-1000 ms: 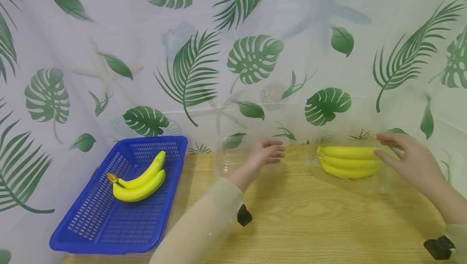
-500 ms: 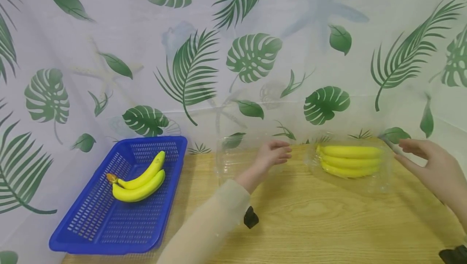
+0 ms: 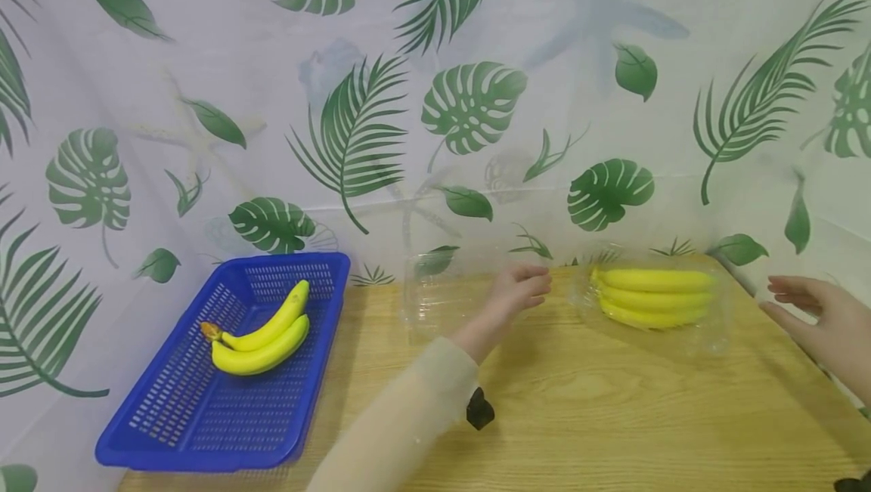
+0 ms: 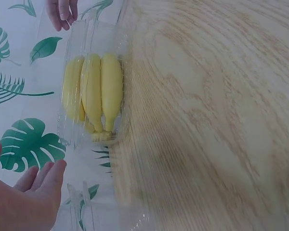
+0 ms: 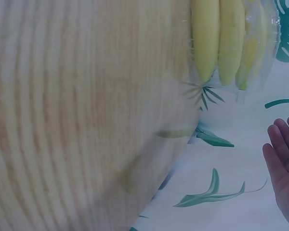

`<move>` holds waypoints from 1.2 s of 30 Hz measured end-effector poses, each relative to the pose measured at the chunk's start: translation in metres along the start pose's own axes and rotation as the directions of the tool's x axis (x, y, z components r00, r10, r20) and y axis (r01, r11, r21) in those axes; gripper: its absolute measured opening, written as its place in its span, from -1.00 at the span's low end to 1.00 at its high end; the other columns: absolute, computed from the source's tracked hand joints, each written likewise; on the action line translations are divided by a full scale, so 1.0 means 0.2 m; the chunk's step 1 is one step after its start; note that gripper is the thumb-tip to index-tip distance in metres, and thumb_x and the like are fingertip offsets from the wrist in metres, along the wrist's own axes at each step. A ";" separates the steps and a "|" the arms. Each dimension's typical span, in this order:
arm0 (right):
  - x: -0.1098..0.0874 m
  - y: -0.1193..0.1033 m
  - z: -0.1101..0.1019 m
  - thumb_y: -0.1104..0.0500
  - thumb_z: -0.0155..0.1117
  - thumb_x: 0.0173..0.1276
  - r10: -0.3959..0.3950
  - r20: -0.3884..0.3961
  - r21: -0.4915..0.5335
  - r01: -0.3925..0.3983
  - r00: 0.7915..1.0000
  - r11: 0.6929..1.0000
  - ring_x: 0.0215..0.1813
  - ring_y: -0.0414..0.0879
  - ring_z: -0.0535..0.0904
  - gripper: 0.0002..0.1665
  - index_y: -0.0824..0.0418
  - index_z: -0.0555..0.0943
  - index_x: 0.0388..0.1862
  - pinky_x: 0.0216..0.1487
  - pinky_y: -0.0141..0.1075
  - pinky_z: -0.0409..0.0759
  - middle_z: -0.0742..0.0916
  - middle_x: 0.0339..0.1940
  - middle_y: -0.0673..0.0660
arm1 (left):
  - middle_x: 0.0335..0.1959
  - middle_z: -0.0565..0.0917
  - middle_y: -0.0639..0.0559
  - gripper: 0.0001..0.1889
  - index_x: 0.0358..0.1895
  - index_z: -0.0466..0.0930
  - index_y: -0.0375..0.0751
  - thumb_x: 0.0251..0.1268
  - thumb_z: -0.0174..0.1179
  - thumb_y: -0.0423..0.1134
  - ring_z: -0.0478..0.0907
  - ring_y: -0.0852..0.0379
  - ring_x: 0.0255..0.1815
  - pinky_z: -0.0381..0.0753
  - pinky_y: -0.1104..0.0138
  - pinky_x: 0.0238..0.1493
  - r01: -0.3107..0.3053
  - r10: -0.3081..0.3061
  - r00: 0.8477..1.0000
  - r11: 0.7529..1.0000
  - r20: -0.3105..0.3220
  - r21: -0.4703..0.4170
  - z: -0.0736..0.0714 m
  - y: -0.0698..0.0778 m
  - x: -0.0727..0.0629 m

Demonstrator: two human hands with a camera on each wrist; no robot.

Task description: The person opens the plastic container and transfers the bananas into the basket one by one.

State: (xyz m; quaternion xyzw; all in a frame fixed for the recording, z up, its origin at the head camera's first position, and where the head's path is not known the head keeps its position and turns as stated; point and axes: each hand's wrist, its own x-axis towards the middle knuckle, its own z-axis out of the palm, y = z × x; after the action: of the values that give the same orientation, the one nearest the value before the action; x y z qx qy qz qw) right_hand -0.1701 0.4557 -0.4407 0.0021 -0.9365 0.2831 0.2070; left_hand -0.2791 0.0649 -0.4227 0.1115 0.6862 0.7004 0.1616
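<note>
In the head view, a bunch of yellow bananas (image 3: 655, 300) lies inside a clear plastic box (image 3: 716, 337) at the back right of the table. My right hand (image 3: 826, 318) is held off to the right of that box, fingers loosely extended and holding nothing. Between the two clear boxes, my left hand (image 3: 515, 299) hovers with relaxed, empty fingers, overlapping the second clear box (image 3: 435, 303). The left wrist view shows the left hand (image 4: 31, 202) short of the banana box, while the right hand (image 4: 62, 12) appears beyond its far end.
A blue plastic basket (image 3: 197, 460) stands at the left, with two joined bananas (image 3: 261, 358) in it. Behind everything hangs a white leaf-print curtain (image 3: 476, 16). The wooden table (image 3: 612, 409) has its right edge under the right arm.
My right hand has moved right, away from the banana box. The left hand has drifted slightly right. Both clear boxes and the basket have stayed in place.
</note>
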 end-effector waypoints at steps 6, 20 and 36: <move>0.00 0.06 0.01 0.07 0.26 0.64 0.037 0.061 -0.008 -0.037 0.997 0.999 0.02 -0.45 0.59 -0.34 0.60 0.42 0.39 0.09 -0.96 0.22 0.62 0.25 0.55 | 0.41 0.57 -0.41 -0.49 0.42 0.45 -0.55 0.55 0.12 -0.28 0.54 -0.30 0.46 0.60 0.08 0.52 0.003 -0.004 1.000 0.999 0.028 0.036 0.04 0.00 0.01; 0.00 0.04 0.11 0.04 0.22 0.65 0.030 0.134 0.045 -0.036 0.991 0.998 0.02 -0.37 0.56 -0.28 0.62 0.37 0.45 -0.25 -0.92 0.23 0.52 0.31 0.73 | 0.51 0.52 -0.30 -0.43 0.47 0.45 -0.41 0.60 0.09 -0.09 0.46 -0.33 0.53 0.42 -0.09 0.64 0.124 -0.123 0.992 0.992 -0.028 0.032 0.18 -0.03 0.02; -0.01 0.00 0.17 0.07 0.15 0.69 0.000 0.207 0.070 -0.015 0.978 0.997 0.21 0.79 0.40 -0.26 0.60 0.26 0.54 -0.26 -0.81 0.41 0.44 0.40 0.75 | 0.48 0.52 -0.39 -0.42 0.49 0.42 -0.45 0.68 -0.02 -0.07 0.52 -0.30 0.49 0.50 0.00 0.60 0.139 -0.139 0.990 0.990 -0.004 -0.006 0.18 -0.07 0.02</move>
State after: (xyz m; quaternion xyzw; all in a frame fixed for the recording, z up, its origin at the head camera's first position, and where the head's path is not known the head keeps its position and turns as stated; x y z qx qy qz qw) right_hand -0.1802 0.4373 -0.4664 0.0353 -0.9422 0.3153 0.1074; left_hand -0.2687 0.1010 -0.4359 0.0613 0.6906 0.6898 0.2086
